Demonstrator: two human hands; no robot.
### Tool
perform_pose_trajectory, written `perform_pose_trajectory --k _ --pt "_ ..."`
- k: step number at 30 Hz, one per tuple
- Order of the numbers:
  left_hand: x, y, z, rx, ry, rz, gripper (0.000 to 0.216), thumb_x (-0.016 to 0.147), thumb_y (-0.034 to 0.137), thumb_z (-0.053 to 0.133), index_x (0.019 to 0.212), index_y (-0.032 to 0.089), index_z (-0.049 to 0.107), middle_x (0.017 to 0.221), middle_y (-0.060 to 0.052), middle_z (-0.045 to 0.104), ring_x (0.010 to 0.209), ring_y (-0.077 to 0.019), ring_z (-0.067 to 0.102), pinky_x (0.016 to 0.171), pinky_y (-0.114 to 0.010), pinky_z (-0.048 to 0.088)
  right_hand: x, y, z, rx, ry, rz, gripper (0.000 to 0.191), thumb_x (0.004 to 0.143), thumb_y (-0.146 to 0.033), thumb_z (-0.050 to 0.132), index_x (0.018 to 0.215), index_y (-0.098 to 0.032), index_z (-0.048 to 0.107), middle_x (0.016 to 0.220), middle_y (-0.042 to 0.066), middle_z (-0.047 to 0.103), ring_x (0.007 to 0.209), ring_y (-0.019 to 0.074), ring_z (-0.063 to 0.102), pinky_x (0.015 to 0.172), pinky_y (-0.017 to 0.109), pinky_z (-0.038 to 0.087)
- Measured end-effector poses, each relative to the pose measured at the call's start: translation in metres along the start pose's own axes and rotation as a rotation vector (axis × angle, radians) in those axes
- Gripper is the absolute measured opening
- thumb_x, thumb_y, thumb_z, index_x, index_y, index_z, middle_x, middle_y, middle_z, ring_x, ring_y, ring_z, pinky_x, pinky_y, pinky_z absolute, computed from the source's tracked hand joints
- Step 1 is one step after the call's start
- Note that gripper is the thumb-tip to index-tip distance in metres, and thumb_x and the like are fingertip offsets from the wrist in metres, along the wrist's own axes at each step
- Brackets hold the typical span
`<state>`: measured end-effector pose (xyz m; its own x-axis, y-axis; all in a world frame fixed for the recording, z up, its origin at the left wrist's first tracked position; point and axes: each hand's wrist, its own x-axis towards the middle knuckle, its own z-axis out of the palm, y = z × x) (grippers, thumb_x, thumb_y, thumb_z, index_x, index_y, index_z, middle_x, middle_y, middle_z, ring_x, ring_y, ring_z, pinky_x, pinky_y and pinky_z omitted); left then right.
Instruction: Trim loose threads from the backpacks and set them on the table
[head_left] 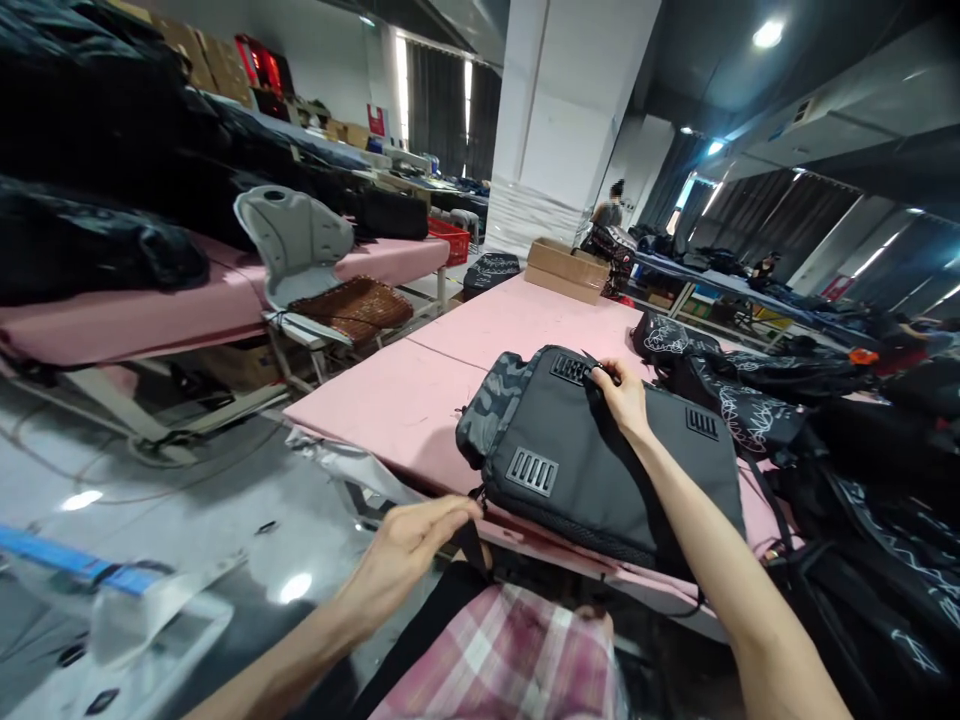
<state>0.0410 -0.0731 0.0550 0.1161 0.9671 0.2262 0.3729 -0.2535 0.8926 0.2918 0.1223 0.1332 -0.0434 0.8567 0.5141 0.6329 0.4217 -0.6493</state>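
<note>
My left fingers point(456, 514) pinch a strap point(471, 546), right fingers point(606, 386) a black piece point(590, 376); tugging (table point(409, 390) edge close) could drag the bag point(600, 470).

The bag point(574, 450) is black and shaped like a box with round corners. It lies flat on the pink desk point(360, 400), close to the near edge, with its wide side facing up. Its left end has a puffy gray and black camo part point(491, 405). Three plastic patches with slots show on top: one near left point(532, 471), one far left and one far right. Black mesh point(592, 537) runs along the near side. A black strap point(470, 546) hangs at the near left corner. The dark bit point(595, 392) by the far edge may be another strap.
</note>
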Motion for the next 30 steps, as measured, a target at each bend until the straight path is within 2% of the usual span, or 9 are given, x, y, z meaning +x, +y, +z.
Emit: perform_pose_trajectory --k 2,4,7,11,15,18,20,26,30 --pt "0.014 0.007 0.006 -0.207 0.207 -0.003 0.029 0.082 0.041 0.051 0.084 0.019 0.07 0.098 -0.006 0.065 0.085 -0.0172 0.059 0.076 -0.025 0.047 0.002 0.003 0.0 -0.002 0.004 0.006 0.024 0.076 -0.042 0.055 0.087 -0.023 0.062 0.083 -0.001 0.065 0.076 0.0169 0.057 0.074 0.028 0.04" --pt "0.03 0.013 0.016 -0.563 0.296 -0.088 0.028 0.077 0.042 0.059 0.08 0.016 0.07 0.11 -0.009 0.062 0.095 -0.0206 0.058 0.081 -0.029 0.049 0.008 0.007 -0.002 0.002 0.019 0.018 0.025 0.075 -0.042 0.055 0.087 -0.022 0.062 0.083 -0.001 0.065 0.077 0.0172 0.056 0.075 0.029 0.039" --pt "0.054 0.022 0.03 -1.103 0.338 -0.218 0.024 0.075 0.036 0.063 0.075 0.012 0.068 0.099 -0.012 0.067 0.1 -0.0221 0.059 0.089 -0.032 0.048 0.021 0.012 -0.014 0.043 0.038 0.035 0.028 0.075 -0.042 0.055 0.089 -0.018 0.062 0.084 0.002 0.065 0.078 0.0179 0.056 0.075 0.03 0.04" --pt "0.078 0.041 0.038 -1.433 0.362 -0.304 0.02 0.084 0.017 0.053 0.071 0.01 0.067 0.087 -0.011 0.069 0.095 -0.0176 0.062 0.094 -0.032 0.047 0.017 -0.007 -0.04 0.07 0.009 -0.017 0.028 0.075 -0.04 0.056 0.087 -0.017 0.064 0.083 0.003 0.066 0.077 0.0189 0.057 0.071 0.03 0.042" --pt "0.093 0.063 0.043 -1.519 0.356 -0.354 0.032 0.088 0.011 0.042 0.066 0.01 0.065 0.082 -0.01 0.069 0.092 -0.0161 0.064 0.091 -0.03 0.049 -0.031 -0.044 -0.056 -0.134 -0.11 -0.343 0.018 0.082 -0.032 0.055 0.09 -0.022 0.067 0.087 0.003 0.067 0.079 0.0175 0.059 0.073 0.028 0.041" --pt "0.1 0.073 0.048 -1.504 0.348 -0.342 0.033 0.089 0.011 0.041 0.066 0.01 0.065 0.082 -0.01 0.069 0.093 -0.0161 0.064 0.091 -0.029 0.049 -0.062 -0.06 -0.058 -0.403 -0.08 -0.597 0.017 0.087 -0.028 0.052 0.089 -0.021 0.067 0.081 0.003 0.067 0.071 0.0159 0.056 0.066 0.027 0.038" --pt "0.102 0.075 0.05 -1.481 0.333 -0.305 0.032 0.089 0.011 0.041 0.068 0.009 0.066 0.084 -0.01 0.069 0.094 -0.0166 0.063 0.091 -0.029 0.049 -0.07 -0.062 -0.057 -0.519 -0.032 -0.676 0.016 0.087 -0.026 0.052 0.089 -0.021 0.067 0.079 0.003 0.067 0.067 0.0154 0.053 0.062 0.027 0.036" --pt "0.101 0.072 0.05 -1.407 0.308 -0.228 0.027 0.087 0.014 0.046 0.072 0.009 0.067 0.087 -0.011 0.069 0.095 -0.017 0.063 0.094 -0.03 0.047 -0.069 -0.061 -0.051 -0.562 -0.017 -0.677 0.016 0.087 -0.027 0.052 0.089 -0.02 0.066 0.078 0.005 0.066 0.067 0.0161 0.053 0.061 0.029 0.034" --pt "0.1 0.073 0.047 -1.449 0.276 -0.213 0.015 0.083 0.02 0.056 0.078 0.013 0.068 0.084 -0.008 0.069 0.1 -0.0206 0.061 0.095 -0.035 0.045 -0.067 -0.056 -0.047 -0.277 -0.129 -0.467 0.017 0.086 -0.028 0.051 0.083 -0.022 0.066 0.079 0.004 0.066 0.072 0.0166 0.057 0.066 0.028 0.038"
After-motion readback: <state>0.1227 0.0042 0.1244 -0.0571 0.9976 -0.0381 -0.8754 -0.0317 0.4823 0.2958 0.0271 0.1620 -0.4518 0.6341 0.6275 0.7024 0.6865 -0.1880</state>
